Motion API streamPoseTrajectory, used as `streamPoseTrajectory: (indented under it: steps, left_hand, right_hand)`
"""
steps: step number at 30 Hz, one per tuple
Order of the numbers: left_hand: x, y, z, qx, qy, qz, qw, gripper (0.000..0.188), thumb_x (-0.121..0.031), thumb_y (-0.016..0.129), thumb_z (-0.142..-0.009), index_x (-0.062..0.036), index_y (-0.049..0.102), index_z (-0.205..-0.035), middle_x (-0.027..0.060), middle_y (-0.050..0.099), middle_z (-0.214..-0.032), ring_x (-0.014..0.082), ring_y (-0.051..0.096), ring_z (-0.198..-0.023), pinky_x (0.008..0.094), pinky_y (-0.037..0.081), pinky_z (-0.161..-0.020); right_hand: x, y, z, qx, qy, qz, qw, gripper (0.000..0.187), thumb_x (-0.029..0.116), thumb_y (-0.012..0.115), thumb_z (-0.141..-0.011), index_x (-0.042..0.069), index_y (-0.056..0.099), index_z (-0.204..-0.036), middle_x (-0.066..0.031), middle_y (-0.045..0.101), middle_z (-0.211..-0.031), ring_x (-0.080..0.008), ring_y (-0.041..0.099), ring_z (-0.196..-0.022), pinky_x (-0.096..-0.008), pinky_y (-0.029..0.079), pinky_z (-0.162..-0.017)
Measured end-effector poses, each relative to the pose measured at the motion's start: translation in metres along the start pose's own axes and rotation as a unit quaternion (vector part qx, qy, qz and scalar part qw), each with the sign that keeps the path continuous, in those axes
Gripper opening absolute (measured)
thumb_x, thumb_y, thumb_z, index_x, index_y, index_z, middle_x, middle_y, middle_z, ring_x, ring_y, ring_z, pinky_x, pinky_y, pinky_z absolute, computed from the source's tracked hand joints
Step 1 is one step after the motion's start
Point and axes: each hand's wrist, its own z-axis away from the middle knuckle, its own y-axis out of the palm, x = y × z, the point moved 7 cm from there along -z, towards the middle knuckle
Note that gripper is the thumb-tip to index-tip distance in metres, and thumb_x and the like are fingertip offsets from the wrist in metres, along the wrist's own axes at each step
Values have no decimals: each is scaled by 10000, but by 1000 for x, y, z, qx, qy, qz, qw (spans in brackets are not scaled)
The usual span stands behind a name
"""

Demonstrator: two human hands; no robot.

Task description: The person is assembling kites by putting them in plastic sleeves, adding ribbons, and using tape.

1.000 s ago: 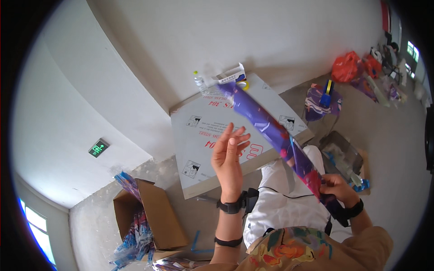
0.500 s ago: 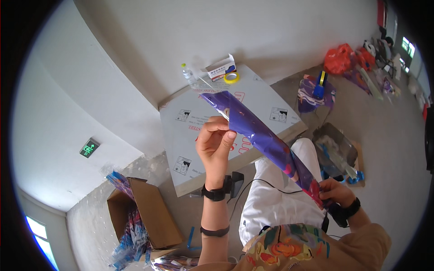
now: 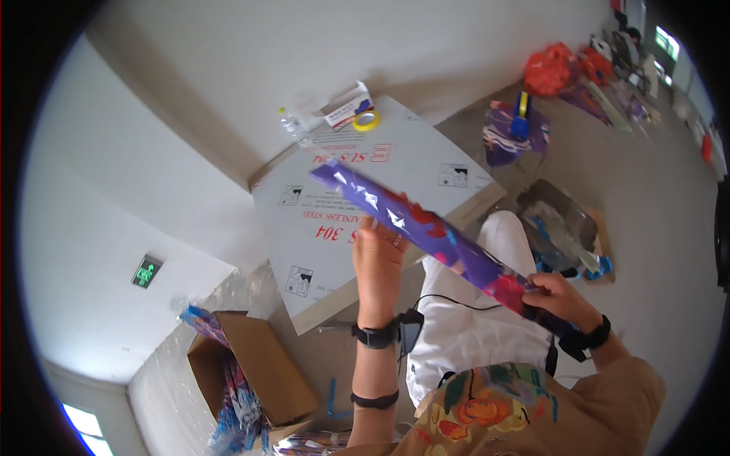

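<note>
A glossy purple printed plastic sheet (image 3: 426,228), rolled into a long tube with red and pink patches, slants across in front of me over the grey-white table. My left hand (image 3: 378,262) is closed round its middle from beneath; most of those fingers are hidden behind the roll. At the lower right end, my right hand (image 3: 561,300) grips the same roll, thumb on top. The roll's far end reaches over the table top, near a clear bottle.
On the table (image 3: 296,228) stand a bottle (image 3: 294,126), an open box (image 3: 347,106) and yellow tape (image 3: 366,120). A carton (image 3: 262,368) of wrapped rolls is at lower left. Right lie a grey bin (image 3: 559,220), a stool (image 3: 506,144) with a blue tape dispenser (image 3: 521,118), and red bags (image 3: 551,68).
The sheet's loose far flap now lies wrapped into a narrower roll. My left hand has shifted right and down, from pinching the edge to holding the roll from beneath.
</note>
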Motion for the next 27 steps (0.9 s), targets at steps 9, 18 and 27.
streamPoseTrajectory:
  steps: [9, 18, 27]
  left_hand:
    - [21, -32, -23, -69, 45, -13, 997, 492, -324, 499, -1005, 5, 439, -1365, 102, 550, -1318, 181, 533, -1188, 326, 404, -1030]
    - [126, 41, -54, 28, -117, -306, 944, 486, -130, 449, -987, -13, 347, -1447, 197, 467, -1410, 307, 515, -1251, 368, 417, -1018]
    - [264, 80, -74, 93, -274, -372, 882, 406, -105, 501, -966, 10, 470, -1354, 153, 540, -1335, 226, 591, -1112, 313, 442, -938]
  right_hand:
    - [-13, -18, 1, -72, -37, 124, 989, 157, 111, 642, -880, -13, 615, -973, -198, 644, -865, -362, 616, -753, -382, 471, -646]
    - [-132, -88, 50, -271, 85, -16, 959, 162, 93, 645, -880, -19, 609, -991, -133, 643, -837, -241, 626, -752, -353, 483, -683]
    - [-316, -197, 155, -600, 162, -316, 717, 125, 115, 574, -942, 13, 611, -1004, -38, 658, -866, -110, 619, -784, -241, 490, -721]
